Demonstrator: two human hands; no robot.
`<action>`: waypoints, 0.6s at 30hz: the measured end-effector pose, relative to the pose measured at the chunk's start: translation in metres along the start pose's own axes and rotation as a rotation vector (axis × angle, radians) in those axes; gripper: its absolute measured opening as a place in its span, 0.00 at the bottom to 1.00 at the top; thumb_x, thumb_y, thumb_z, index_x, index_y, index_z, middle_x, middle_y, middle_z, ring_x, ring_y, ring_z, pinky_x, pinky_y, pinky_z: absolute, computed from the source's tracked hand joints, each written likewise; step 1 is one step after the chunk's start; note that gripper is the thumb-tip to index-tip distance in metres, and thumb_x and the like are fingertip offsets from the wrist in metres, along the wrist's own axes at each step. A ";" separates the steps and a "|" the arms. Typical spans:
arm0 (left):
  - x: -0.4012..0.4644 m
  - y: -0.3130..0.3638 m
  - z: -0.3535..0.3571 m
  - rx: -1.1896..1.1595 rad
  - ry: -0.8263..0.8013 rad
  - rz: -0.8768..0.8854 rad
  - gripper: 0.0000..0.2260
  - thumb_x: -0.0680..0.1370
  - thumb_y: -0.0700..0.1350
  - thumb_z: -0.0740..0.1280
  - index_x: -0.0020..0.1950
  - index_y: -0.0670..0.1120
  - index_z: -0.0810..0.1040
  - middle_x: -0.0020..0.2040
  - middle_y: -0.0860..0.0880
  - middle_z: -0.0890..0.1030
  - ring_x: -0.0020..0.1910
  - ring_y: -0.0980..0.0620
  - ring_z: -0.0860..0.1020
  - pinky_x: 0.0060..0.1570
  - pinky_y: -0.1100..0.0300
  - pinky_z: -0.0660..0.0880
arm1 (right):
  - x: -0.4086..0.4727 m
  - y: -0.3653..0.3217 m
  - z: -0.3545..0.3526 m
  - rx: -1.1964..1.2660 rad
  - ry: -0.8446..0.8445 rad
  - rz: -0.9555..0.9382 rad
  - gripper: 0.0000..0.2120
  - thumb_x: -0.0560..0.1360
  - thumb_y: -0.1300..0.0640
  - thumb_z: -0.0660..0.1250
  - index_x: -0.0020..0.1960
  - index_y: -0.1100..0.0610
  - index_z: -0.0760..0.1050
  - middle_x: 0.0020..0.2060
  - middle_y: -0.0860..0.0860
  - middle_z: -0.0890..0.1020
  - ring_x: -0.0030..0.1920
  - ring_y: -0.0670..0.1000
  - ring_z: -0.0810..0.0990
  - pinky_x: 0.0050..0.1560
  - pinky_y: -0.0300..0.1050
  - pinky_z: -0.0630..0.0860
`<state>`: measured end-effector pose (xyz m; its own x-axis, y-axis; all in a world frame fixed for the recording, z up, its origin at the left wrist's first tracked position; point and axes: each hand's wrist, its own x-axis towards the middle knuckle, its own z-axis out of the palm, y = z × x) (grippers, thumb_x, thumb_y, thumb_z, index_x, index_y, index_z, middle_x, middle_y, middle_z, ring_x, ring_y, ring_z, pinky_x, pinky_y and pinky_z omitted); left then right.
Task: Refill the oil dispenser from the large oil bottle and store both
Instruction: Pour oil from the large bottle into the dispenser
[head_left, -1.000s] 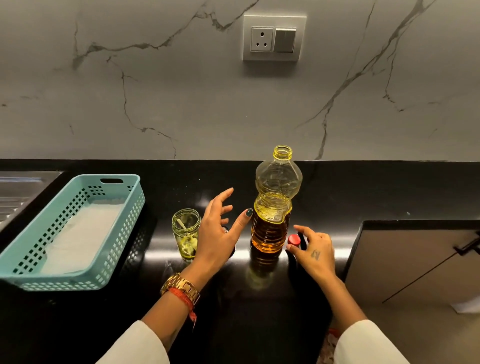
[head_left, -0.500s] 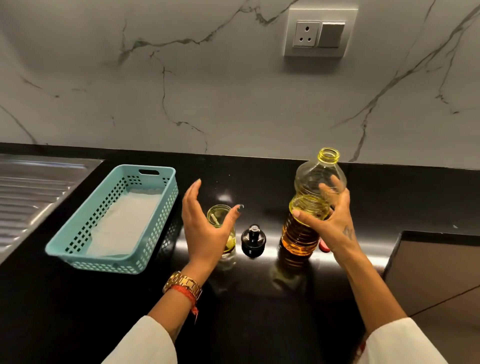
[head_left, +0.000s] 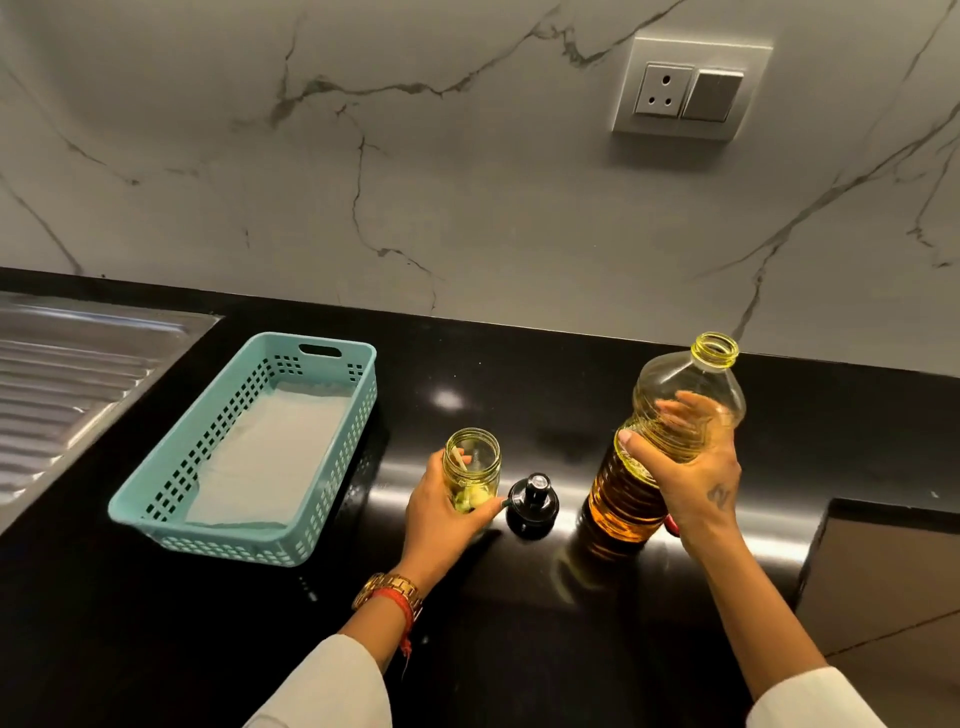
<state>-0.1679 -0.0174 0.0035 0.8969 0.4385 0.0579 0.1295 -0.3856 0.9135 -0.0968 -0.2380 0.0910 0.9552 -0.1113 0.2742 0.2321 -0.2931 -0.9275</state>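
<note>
Both hands are on glass and plastic at this moment. The left hand (head_left: 441, 512) is wrapped around the oil dispenser (head_left: 471, 470), thumb on the near side, fingers curled behind it, and the little jar stands upright on the black counter (head_left: 519, 649) with its mouth open and a thin layer of pale oil at the bottom. A slim tube leans inside it. Just to the right of that hand, almost touching the thumb tip, sits the black pump top (head_left: 532, 504), off the dispenser and resting on the counter.

Further right, the right hand (head_left: 685, 475) grips the large oil bottle (head_left: 670, 441) around its ribbed waist, fingers spread across the far side, thumb pressing the near side. The bottle is uncapped and leans slightly to the right; amber oil fills its lower part. Whether its base touches the counter I cannot tell. A sliver of something red (head_left: 672, 525) peeks out beneath the right palm, too hidden to name.

Well to the left of the left hand lies the teal basket (head_left: 332, 452), lined with a white sheet, and beyond it the steel drainboard (head_left: 67, 384). Above the right hand, on the marble wall (head_left: 415, 182), sits a socket plate (head_left: 688, 93).
</note>
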 end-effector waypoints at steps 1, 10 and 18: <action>0.001 0.000 -0.001 -0.002 0.006 0.006 0.27 0.61 0.51 0.79 0.54 0.52 0.70 0.49 0.53 0.80 0.48 0.56 0.79 0.49 0.55 0.78 | 0.001 -0.001 0.001 -0.001 -0.007 -0.011 0.30 0.62 0.57 0.78 0.59 0.48 0.69 0.48 0.42 0.77 0.52 0.49 0.78 0.57 0.52 0.75; 0.013 0.026 -0.024 -0.012 -0.013 0.111 0.26 0.58 0.51 0.80 0.52 0.53 0.74 0.44 0.55 0.82 0.44 0.60 0.80 0.46 0.65 0.77 | 0.009 -0.044 0.013 -0.075 -0.119 -0.259 0.31 0.56 0.42 0.72 0.56 0.47 0.69 0.48 0.44 0.80 0.48 0.40 0.79 0.48 0.33 0.72; 0.013 0.081 -0.059 -0.065 -0.067 0.265 0.27 0.60 0.49 0.80 0.55 0.54 0.74 0.46 0.56 0.82 0.45 0.62 0.80 0.45 0.68 0.77 | 0.027 -0.086 0.014 -0.632 -0.149 -0.732 0.33 0.59 0.44 0.72 0.60 0.58 0.72 0.46 0.56 0.81 0.47 0.58 0.79 0.49 0.56 0.76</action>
<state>-0.1701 0.0050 0.1021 0.9220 0.2740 0.2735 -0.1386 -0.4262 0.8939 -0.0879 -0.2027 0.1745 0.6375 0.4094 0.6526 0.6775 -0.7012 -0.2219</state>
